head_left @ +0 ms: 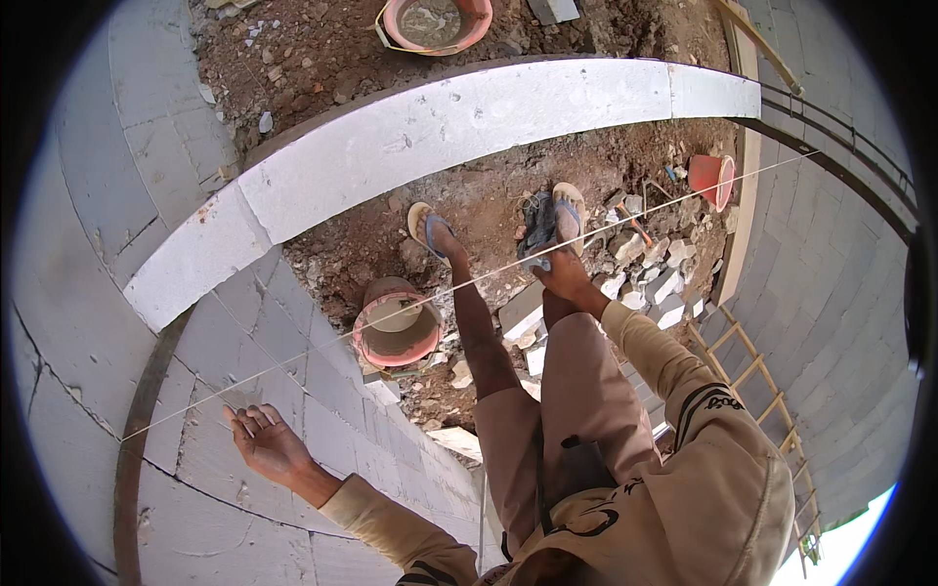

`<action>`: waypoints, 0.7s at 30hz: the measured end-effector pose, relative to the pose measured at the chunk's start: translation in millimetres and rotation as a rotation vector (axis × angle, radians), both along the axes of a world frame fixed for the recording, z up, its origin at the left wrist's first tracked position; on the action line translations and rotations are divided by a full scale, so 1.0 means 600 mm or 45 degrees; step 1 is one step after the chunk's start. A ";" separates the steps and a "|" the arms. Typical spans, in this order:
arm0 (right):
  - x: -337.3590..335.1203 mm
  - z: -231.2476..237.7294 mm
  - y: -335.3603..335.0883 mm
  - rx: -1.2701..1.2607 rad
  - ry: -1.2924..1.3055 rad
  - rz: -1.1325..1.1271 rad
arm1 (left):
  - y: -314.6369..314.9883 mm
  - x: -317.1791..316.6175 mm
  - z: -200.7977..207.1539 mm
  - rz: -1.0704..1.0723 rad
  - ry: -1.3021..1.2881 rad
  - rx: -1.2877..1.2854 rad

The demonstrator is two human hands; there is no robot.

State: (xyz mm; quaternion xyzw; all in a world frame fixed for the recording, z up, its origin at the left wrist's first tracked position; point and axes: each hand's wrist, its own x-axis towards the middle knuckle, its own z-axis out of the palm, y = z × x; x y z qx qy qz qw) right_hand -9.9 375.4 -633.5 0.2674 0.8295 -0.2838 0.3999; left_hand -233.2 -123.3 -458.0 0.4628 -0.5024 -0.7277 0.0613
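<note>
A thin pale string (452, 290) runs taut and slanting across the view, from the block wall at the left to the wall at the right. My left hand (269, 446) is just below the string's left part, palm turned up, fingers loosely bent and apart, with nothing in it. In front of my right thigh, my right hand (561, 273) is closed, close to the string. A dark grey shape (538, 223) shows just beyond it; whether the hand holds it I cannot tell. Beyond the string lies a long row of white blocks (469, 122), spanning from wall to wall.
A red bucket (366, 354) with grey mix stands left of my legs. Another mortar bucket (479, 29) is beyond the beam. At right are a small red bucket (721, 182), broken blocks (664, 286) and a wooden ladder (757, 376). Grey block walls (210, 488) flank me.
</note>
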 end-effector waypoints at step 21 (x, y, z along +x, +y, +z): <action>0.431 0.013 0.193 0.570 0.335 -1.236 | 0.401 0.254 -0.051 -1.281 -0.933 -0.325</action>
